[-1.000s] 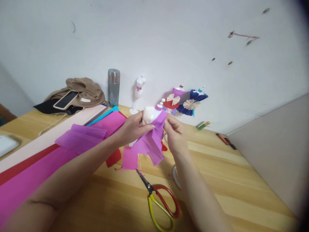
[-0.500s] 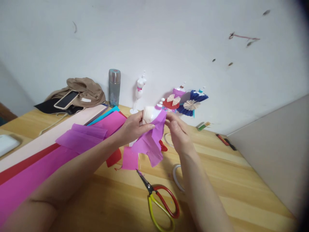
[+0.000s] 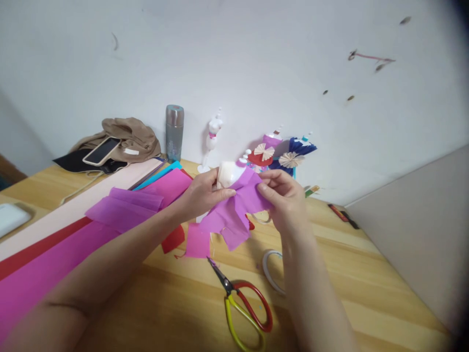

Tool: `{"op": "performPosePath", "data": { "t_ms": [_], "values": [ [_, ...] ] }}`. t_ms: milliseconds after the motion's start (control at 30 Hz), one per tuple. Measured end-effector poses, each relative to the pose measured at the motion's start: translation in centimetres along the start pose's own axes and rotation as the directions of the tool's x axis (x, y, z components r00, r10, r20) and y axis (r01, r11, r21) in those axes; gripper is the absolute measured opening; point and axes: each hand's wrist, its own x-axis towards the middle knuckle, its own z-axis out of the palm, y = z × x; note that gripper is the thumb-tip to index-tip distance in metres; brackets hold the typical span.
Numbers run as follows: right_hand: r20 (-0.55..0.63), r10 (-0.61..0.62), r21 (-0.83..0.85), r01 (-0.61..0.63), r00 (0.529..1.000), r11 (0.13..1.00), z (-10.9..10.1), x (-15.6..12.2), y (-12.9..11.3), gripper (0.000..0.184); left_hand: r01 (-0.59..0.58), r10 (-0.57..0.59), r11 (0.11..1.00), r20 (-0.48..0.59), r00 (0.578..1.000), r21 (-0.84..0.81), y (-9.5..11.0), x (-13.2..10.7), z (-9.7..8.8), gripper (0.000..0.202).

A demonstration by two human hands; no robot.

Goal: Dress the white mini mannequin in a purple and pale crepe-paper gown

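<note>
My left hand (image 3: 207,193) is closed around a small white mannequin (image 3: 238,172), which lies tilted with its knobbed neck to the right. Its thumb presses a sheet of purple crepe paper (image 3: 234,208) against the mannequin's body. Pinched between the thumb and fingers of my right hand (image 3: 284,195) is the upper right edge of that paper. The lower part of the sheet hangs loose in folds. Below it, a pink paper square (image 3: 198,240) and a red paper piece (image 3: 173,239) rest on the wooden table (image 3: 176,303).
Scissors (image 3: 229,288) with red and yellow handles lie in front, beside a white tape roll (image 3: 273,271). Coloured paper sheets (image 3: 47,264) cover the left side. Behind stand a bottle (image 3: 175,133), a bare mannequin (image 3: 211,139) and two dressed ones (image 3: 271,141). A phone (image 3: 101,151) rests on brown cloth.
My right hand has moved slightly right and pulled the purple paper's upper edge outward, away from the mannequin. My left hand stays in place on the mannequin.
</note>
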Motion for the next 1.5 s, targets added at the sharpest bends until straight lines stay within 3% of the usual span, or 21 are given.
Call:
{"op": "performPosePath", "data": {
  "t_ms": [67, 100, 167, 267, 367, 567, 700, 800, 933, 1233, 1500],
  "values": [
    [-0.147, -0.194, -0.19, 0.165, 0.97, 0.968, -0.3, -0.5, -0.6, 0.015, 0.009, -0.009, 1.0, -0.01, 1.0, 0.016, 0.0, 0.0, 0.0, 0.021],
    [-0.167, -0.286, -0.293, 0.23, 0.944, 0.928, -0.5, -0.9, -1.1, 0.01, 0.017, -0.016, 1.0, -0.013, 1.0, 0.024, 0.0, 0.0, 0.0, 0.021],
    [-0.088, -0.363, -0.442, 0.29, 0.928, 0.849, -0.5, -1.6, -1.9, 0.01, 0.026, -0.026, 0.999, -0.014, 1.0, 0.029, 0.0, 0.0, 0.0, 0.02],
    [0.06, -0.303, -0.52, 0.289, 0.951, 0.804, -0.1, -2.3, -2.4, 0.01, 0.015, -0.015, 1.0, -0.004, 1.0, -0.005, -0.2, 0.0, 0.1, 0.02],
    [0.093, -0.263, -0.546, 0.27, 0.96, 0.793, 0.8, -2.1, -1.7, 0.011, 0.008, -0.009, 1.0, -0.01, 1.0, -0.021, -0.3, -0.1, 0.1, 0.02],
    [0.127, -0.162, -0.464, 0.204, 0.978, 0.862, 1.1, -1.7, -0.8, 0.014, 0.026, -0.026, 1.0, -0.021, 0.999, 0.002, 0.0, -0.2, 0.1, 0.02],
    [0.043, -0.247, -0.501, 0.235, 0.968, 0.833, 0.9, -2.3, -1.5, 0.011, 0.025, -0.026, 1.0, -0.039, 0.999, -0.019, 0.1, -0.2, 0.2, 0.019],
    [0.14, -0.339, -0.556, 0.357, 0.93, 0.751, 1.2, -2.6, -1.9, 0.016, 0.044, -0.044, 0.999, -0.056, 0.997, 0.002, 0.1, -0.2, 0.1, 0.02],
    [0.257, -0.35, -0.601, 0.433, 0.901, 0.672, 1.7, -2.8, -2.0, 0.014, 0.06, -0.057, 0.997, -0.065, 0.996, 0.047, 0.3, -0.2, 0.1, 0.022],
    [0.217, -0.277, -0.51, 0.351, 0.936, 0.786, 2.5, -3.8, -2.4, 0.008, 0.072, -0.069, 0.997, -0.077, 0.995, 0.038, 0.3, -0.2, 0.3, 0.018],
    [0.222, -0.313, -0.591, 0.383, 0.923, 0.71, 2.6, -4.0, -2.0, 0.012, 0.088, -0.089, 0.996, -0.055, 0.995, -0.011, 0.2, -0.2, 0.3, 0.019]
  ]
}}
